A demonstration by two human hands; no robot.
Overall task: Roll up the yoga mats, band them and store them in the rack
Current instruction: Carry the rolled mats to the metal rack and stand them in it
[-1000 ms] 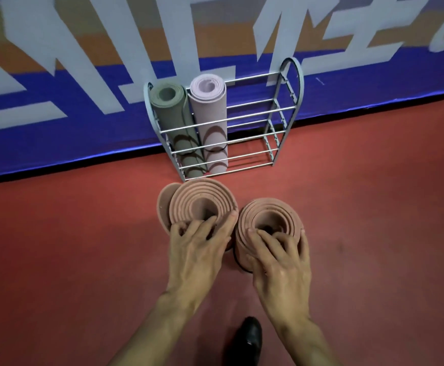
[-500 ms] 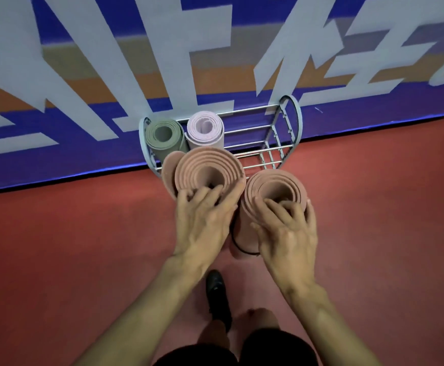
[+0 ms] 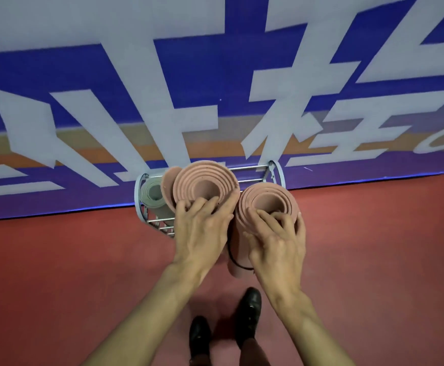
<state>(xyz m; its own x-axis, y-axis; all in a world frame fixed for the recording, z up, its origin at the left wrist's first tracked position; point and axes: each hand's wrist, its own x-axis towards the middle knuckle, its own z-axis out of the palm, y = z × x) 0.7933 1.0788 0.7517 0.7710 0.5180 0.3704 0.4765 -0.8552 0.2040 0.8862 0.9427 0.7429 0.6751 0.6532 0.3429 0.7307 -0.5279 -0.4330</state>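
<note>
Two rolled pink yoga mats stand upright, held by their top ends. My left hand grips the top rim of the left pink mat, fingers hooked into its hollow core. My right hand grips the rim of the right pink mat the same way. A black band circles the right mat lower down. Both mats are right in front of the silver wire rack, which holds a green rolled mat at its left end. The left pink mat hides the rack's middle.
The rack stands on the red floor against a blue banner wall with large white characters. My two black shoes are on the floor just behind the mats.
Both pink mats have been carried forward and up toward the rack, and now cover its middle and the pale pink mat stored there. My hands keep the same grips.
</note>
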